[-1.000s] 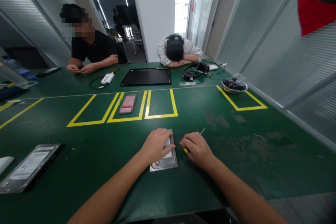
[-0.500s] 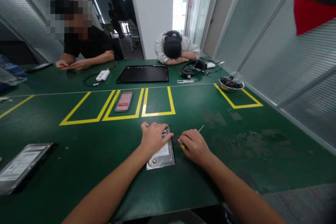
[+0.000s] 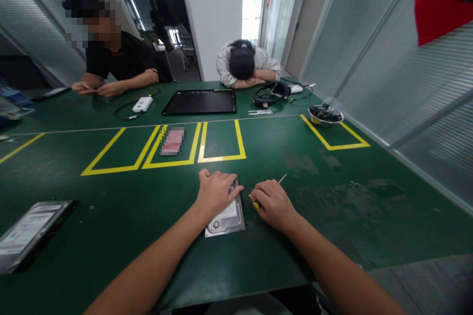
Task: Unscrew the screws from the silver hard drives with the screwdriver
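Observation:
My left hand (image 3: 215, 193) lies over the upper part of a silver hard drive (image 3: 231, 222), gripping it against the green table. Its thumb reaches across the far right part of the drive, and the palm hides much of the white label. Just to the right of the drive, my right hand (image 3: 272, 203) is closed around a screwdriver (image 3: 257, 204). The yellow end of its handle shows by the fingertips, while the thin metal shaft sticks out beyond the knuckles, pointing up and to the right. The screwdriver is apart from the drive.
Another hard drive (image 3: 31, 231) lies at the left. Yellow tape frames (image 3: 221, 160) mark the table; one holds a blurred pink object (image 3: 172, 141). A metal bowl (image 3: 325, 117) of dark items stands far right. Beyond are a black panel (image 3: 199, 102), a headset (image 3: 271, 93) and two seated people.
The whole view has shifted very slightly. Both hands, the hard drive and the screwdriver keep nearly the same places.

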Action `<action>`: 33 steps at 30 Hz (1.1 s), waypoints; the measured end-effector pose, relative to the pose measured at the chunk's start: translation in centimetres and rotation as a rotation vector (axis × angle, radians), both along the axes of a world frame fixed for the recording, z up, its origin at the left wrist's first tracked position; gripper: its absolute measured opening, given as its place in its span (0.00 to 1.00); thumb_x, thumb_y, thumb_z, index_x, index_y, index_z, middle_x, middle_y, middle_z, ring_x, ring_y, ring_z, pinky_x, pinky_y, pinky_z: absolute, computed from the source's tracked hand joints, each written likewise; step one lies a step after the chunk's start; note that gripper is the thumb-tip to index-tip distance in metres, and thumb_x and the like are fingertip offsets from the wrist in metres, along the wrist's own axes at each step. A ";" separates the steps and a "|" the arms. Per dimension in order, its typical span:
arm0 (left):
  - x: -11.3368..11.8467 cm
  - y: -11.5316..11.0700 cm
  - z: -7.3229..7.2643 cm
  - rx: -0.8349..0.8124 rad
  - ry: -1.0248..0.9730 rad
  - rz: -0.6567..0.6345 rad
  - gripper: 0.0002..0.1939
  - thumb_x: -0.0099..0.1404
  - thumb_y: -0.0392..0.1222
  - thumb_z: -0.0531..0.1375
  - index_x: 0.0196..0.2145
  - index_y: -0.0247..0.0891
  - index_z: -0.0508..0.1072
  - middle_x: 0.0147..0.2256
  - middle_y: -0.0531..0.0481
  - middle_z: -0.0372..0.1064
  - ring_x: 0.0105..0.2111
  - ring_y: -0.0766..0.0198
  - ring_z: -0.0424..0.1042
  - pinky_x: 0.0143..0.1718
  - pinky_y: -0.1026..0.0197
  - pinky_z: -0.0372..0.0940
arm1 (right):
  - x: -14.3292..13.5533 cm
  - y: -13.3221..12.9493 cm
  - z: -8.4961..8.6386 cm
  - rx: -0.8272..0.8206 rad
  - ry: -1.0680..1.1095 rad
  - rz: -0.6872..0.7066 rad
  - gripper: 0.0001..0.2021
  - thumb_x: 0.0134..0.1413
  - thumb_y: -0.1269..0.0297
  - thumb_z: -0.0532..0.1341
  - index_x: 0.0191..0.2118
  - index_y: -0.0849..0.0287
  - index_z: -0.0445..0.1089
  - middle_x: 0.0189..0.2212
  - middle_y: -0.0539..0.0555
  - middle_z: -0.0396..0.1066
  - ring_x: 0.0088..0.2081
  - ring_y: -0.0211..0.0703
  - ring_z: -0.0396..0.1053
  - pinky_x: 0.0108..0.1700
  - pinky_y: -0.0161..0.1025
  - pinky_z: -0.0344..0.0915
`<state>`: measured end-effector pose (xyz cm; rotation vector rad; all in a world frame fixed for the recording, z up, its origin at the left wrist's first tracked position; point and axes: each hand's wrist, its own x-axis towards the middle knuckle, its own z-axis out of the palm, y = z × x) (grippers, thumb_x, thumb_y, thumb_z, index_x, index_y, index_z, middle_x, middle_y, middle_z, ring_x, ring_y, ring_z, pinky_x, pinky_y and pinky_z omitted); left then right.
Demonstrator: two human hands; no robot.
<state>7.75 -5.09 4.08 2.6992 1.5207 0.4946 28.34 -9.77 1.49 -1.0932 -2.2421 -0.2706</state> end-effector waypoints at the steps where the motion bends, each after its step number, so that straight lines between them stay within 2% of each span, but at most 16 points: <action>1: 0.0 0.0 0.0 0.004 0.005 -0.004 0.16 0.69 0.55 0.56 0.47 0.46 0.74 0.40 0.46 0.78 0.43 0.50 0.72 0.46 0.44 0.47 | 0.0 0.0 0.0 0.001 0.000 0.001 0.05 0.57 0.73 0.58 0.34 0.61 0.72 0.33 0.57 0.71 0.35 0.44 0.62 0.40 0.42 0.57; 12: 0.0 0.0 -0.4 0.002 0.004 -0.001 0.16 0.69 0.56 0.55 0.46 0.46 0.74 0.41 0.46 0.79 0.43 0.51 0.72 0.46 0.44 0.47 | -0.1 -0.2 0.4 0.019 -0.006 0.012 0.05 0.58 0.72 0.59 0.34 0.61 0.72 0.33 0.56 0.71 0.35 0.44 0.62 0.39 0.43 0.57; 20: 0.1 -0.3 -0.3 -0.033 0.007 0.057 0.22 0.68 0.58 0.55 0.52 0.43 0.71 0.43 0.42 0.77 0.45 0.47 0.72 0.47 0.43 0.50 | -0.2 -0.3 0.4 0.023 0.009 0.024 0.05 0.57 0.74 0.58 0.34 0.61 0.71 0.32 0.56 0.71 0.34 0.44 0.62 0.37 0.43 0.59; 23: 0.0 -1.0 -0.3 -0.067 -0.022 0.099 0.24 0.66 0.57 0.57 0.54 0.40 0.69 0.46 0.40 0.76 0.48 0.46 0.71 0.50 0.39 0.50 | -0.1 -0.6 0.5 0.016 0.039 0.029 0.06 0.55 0.74 0.58 0.39 0.62 0.70 0.37 0.59 0.70 0.38 0.47 0.64 0.40 0.45 0.63; 26: 0.0 -1.8 -0.5 -0.079 -0.055 0.090 0.24 0.66 0.55 0.57 0.55 0.40 0.67 0.53 0.40 0.72 0.53 0.46 0.69 0.58 0.34 0.42 | 0.1 -0.8 0.7 -0.010 0.160 0.059 0.18 0.52 0.73 0.58 0.50 0.66 0.65 0.49 0.67 0.63 0.51 0.55 0.63 0.49 0.50 0.66; 28: 0.0 -2.2 -0.8 -0.078 -0.074 0.079 0.23 0.68 0.53 0.56 0.56 0.41 0.67 0.56 0.41 0.70 0.55 0.47 0.67 0.61 0.32 0.37 | 0.2 -0.8 1.0 -0.023 0.254 0.079 0.22 0.53 0.75 0.57 0.55 0.64 0.60 0.53 0.68 0.58 0.56 0.56 0.60 0.54 0.53 0.66; 30: 0.1 -2.5 -1.0 -0.074 -0.093 0.080 0.22 0.69 0.52 0.55 0.56 0.42 0.66 0.57 0.41 0.69 0.56 0.47 0.67 0.61 0.32 0.37 | 0.3 -0.6 1.4 -0.005 0.318 0.067 0.23 0.56 0.76 0.56 0.58 0.60 0.58 0.53 0.66 0.58 0.57 0.54 0.61 0.55 0.53 0.65; 33: 0.1 -2.6 -1.3 -0.064 -0.113 0.078 0.22 0.69 0.51 0.54 0.57 0.41 0.67 0.57 0.40 0.69 0.56 0.46 0.66 0.61 0.32 0.39 | 0.4 0.0 2.3 0.058 0.356 -0.034 0.21 0.59 0.71 0.59 0.57 0.55 0.60 0.50 0.63 0.61 0.53 0.54 0.62 0.53 0.56 0.66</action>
